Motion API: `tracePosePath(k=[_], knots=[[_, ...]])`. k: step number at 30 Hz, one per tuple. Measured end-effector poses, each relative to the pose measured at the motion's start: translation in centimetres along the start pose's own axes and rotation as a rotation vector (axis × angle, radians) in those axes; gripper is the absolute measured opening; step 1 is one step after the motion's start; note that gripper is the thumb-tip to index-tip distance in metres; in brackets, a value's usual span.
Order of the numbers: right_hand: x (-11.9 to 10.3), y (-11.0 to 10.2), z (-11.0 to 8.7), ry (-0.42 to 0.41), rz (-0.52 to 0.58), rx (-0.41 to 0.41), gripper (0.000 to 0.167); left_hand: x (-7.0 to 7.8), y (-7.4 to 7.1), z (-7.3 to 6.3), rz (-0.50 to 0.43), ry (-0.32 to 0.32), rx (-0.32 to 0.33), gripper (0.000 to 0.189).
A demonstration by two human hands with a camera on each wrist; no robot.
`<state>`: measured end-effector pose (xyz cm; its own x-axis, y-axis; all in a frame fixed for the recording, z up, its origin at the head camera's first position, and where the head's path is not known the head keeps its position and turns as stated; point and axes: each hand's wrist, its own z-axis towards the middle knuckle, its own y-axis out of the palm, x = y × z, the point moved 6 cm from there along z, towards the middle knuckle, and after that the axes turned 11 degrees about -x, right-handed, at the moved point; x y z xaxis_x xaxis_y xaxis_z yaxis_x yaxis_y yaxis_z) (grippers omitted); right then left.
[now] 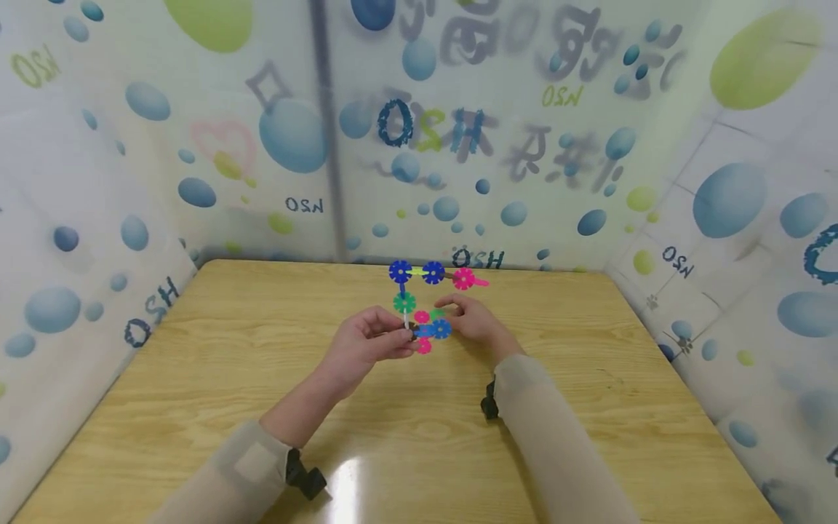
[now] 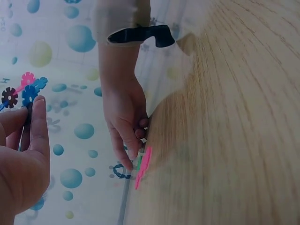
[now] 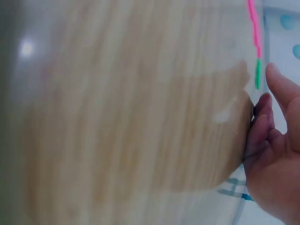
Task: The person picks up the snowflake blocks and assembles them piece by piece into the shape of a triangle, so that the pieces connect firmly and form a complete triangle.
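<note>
In the head view my left hand point(image 1: 366, 338) pinches a linked chain of small notched plastic discs. A blue disc point(image 1: 441, 329) is at its near right, with a dark disc mostly hidden at my fingertips. The chain runs away from me through a green disc point(image 1: 404, 303) to dark blue discs point(image 1: 400, 272) and a pink disc point(image 1: 463, 278). My right hand point(image 1: 474, 320) reaches beside a small green piece point(image 1: 436, 314). In the right wrist view the green piece point(image 3: 258, 74) is joined to a pink strip point(image 3: 254, 28), apart from my thumb.
The wooden table point(image 1: 262, 393) has patterned curtain walls point(image 1: 294, 138) at its back and sides. Black straps with small blocks point(image 1: 304, 477) sit at both sleeve cuffs. Light glares off the table's near part.
</note>
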<state>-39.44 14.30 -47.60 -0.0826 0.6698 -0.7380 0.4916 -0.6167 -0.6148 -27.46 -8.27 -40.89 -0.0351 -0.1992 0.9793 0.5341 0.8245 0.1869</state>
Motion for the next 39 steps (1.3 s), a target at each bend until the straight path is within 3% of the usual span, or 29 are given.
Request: tracePosePath(k=[11, 18, 24, 28, 33, 39], knots=[[-0.2, 0.4, -0.1, 0.06, -0.014, 0.02, 0.027, 0.0, 0.2, 0.3, -0.005, 0.005, 0.0, 0.012], [-0.5, 0.2, -0.3, 0.074, 0.015, 0.017, 0.037, -0.1, 0.0, 0.2, -0.018, -0.002, 0.004, 0.013], [0.2, 0.5, -0.7, 0.067, 0.124, -0.017, 0.03, -0.3, -0.1, 0.1, -0.017, -0.013, 0.009, 0.012], [0.7, 0.3, -1.0, 0.044, 0.088, 0.016, 0.023, -0.4, -0.1, 0.0, -0.015, -0.02, 0.011, 0.013], [0.9, -0.5, -2.5, 0.006, 0.11, 0.026, 0.015, -0.4, 0.0, -0.2, -0.014, -0.026, 0.014, 0.015], [0.1, -1.0, -6.1, -0.112, 0.259, 0.002, 0.02, -0.6, 0.1, -0.3, -0.008, -0.03, 0.003, 0.015]])
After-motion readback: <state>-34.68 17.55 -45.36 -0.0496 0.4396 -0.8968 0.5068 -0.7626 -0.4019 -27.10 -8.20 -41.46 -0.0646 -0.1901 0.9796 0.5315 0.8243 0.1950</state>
